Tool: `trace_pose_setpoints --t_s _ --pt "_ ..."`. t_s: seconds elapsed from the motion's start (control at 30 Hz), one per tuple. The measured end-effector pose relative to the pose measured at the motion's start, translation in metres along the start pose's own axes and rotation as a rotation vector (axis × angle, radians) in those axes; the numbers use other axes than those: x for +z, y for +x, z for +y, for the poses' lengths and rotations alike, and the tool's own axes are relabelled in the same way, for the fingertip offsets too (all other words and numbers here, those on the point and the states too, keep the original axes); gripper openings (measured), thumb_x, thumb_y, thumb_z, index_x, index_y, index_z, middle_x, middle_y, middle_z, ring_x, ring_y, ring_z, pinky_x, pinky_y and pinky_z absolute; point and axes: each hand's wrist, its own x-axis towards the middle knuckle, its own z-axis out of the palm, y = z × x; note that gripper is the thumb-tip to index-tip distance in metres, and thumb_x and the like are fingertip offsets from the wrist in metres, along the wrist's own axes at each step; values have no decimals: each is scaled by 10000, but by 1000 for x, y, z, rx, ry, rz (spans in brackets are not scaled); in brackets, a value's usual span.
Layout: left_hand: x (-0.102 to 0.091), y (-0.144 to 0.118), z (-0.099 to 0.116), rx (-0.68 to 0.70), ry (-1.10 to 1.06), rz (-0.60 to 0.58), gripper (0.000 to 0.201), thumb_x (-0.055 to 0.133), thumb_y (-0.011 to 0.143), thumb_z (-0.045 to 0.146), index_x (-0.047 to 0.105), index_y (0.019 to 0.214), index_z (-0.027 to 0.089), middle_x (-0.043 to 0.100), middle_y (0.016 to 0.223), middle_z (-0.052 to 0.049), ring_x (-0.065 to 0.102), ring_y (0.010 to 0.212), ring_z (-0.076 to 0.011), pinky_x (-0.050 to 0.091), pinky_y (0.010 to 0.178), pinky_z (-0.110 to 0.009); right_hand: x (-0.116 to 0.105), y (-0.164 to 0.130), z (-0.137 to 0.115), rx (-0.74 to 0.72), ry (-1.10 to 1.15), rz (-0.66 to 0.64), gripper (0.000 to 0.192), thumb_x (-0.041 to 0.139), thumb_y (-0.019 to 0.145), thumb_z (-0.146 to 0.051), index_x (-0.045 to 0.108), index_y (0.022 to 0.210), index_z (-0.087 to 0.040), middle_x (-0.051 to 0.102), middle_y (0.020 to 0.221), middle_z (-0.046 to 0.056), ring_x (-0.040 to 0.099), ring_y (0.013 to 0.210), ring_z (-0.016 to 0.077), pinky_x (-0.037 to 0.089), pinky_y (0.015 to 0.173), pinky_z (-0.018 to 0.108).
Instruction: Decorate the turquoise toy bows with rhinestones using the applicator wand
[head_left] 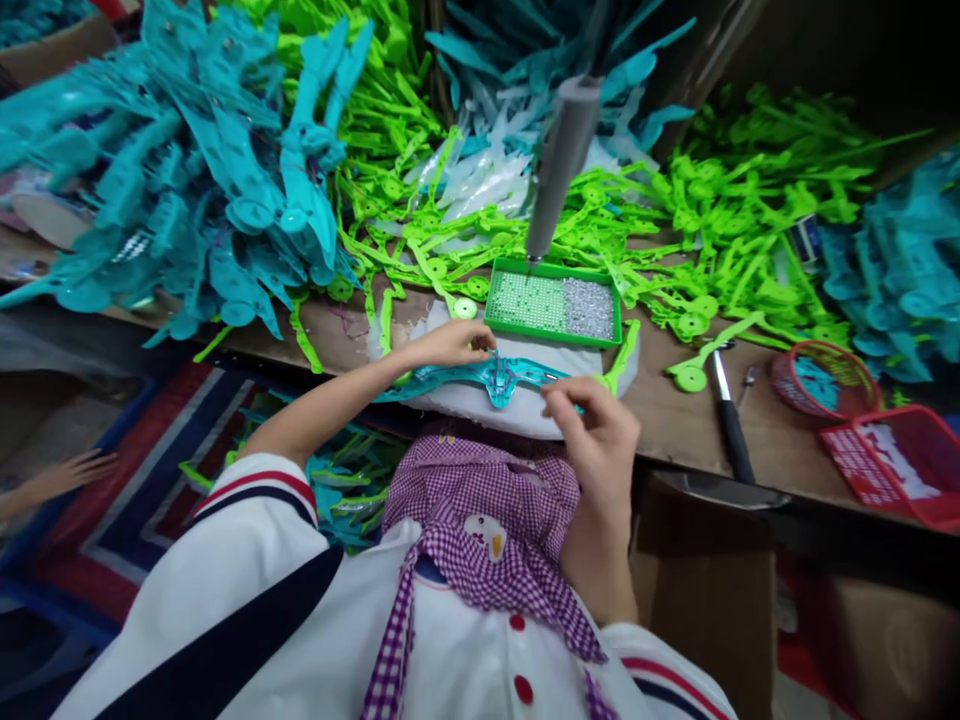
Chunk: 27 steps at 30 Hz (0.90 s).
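Observation:
A translucent blue plastic part (500,380) with two long arms lies across a white cloth pad (525,416) at the table's front edge. Above its middle, my left hand (454,343) has its fingertips pinched together; whatever they hold is too small to make out. My right hand (596,425) is closed at the part's right arm, thumb and finger pressed together, their contents hidden. Behind the part stands a green tray (553,332) with small silvery pieces in it. A grey electric screwdriver (562,165) hangs point down over this tray.
Blue parts (247,190) are heaped at the left, lime-green parts (750,220) at the back and right. A black-handled hammer (731,430), a red round basket (825,380) and a red tray (892,465) lie at right. Another person's hand (71,475) shows at far left.

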Motion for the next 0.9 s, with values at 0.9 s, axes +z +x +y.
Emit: trace_pose_setpoints --t_s 0.9 --pt "3 -11 9 -144 -99 42 255 627 883 320 768 1000 142 782 919 -59 664 790 -146 452 718 -260 71 -17 100 54 -612 -126 238 547 979 -386 706 941 -213 644 1034 85 596 978 227 327 830 359"
